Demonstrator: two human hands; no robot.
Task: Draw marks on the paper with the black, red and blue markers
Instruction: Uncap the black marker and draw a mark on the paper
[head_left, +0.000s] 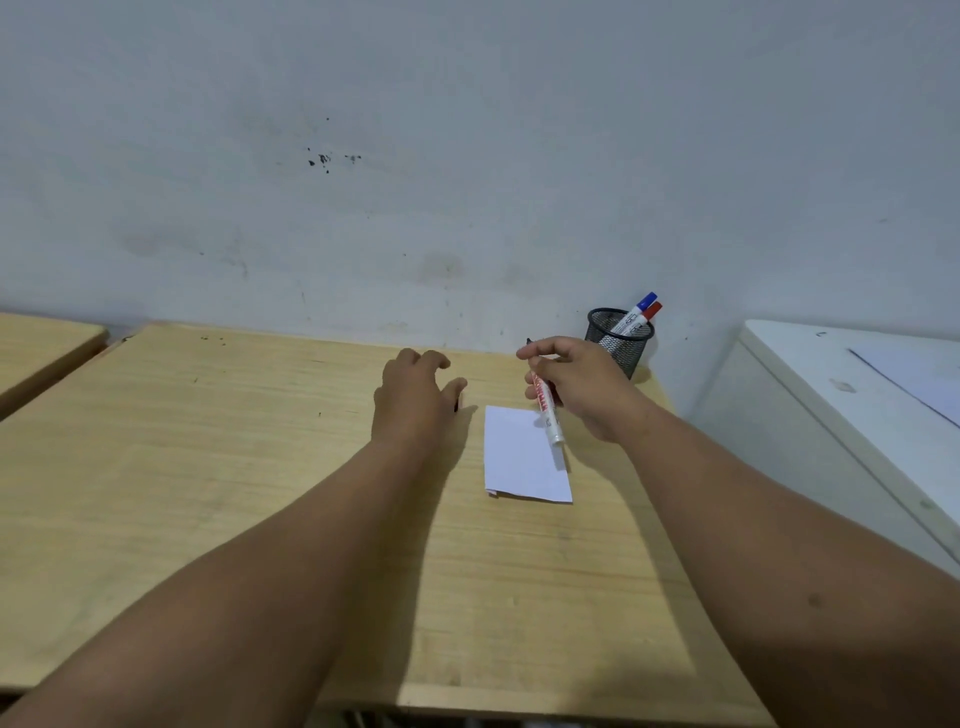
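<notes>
Desk (260, 493): light wood, set against a marked grey wall.
Paper (522, 460): white sheet lying flat right of centre, blank where visible.
Right hand (582, 382): fingers closed round a white marker (548, 413), held above the paper's far right corner, black tip toward the wall.
Left hand (415, 395): fingers loosely spread, just left of the paper's far edge; a small dark object shows beneath it, unclear what.
Mesh pen cup (618, 340): far right by the wall, holding the blue marker (641, 306) and red marker (649, 313).
</notes>
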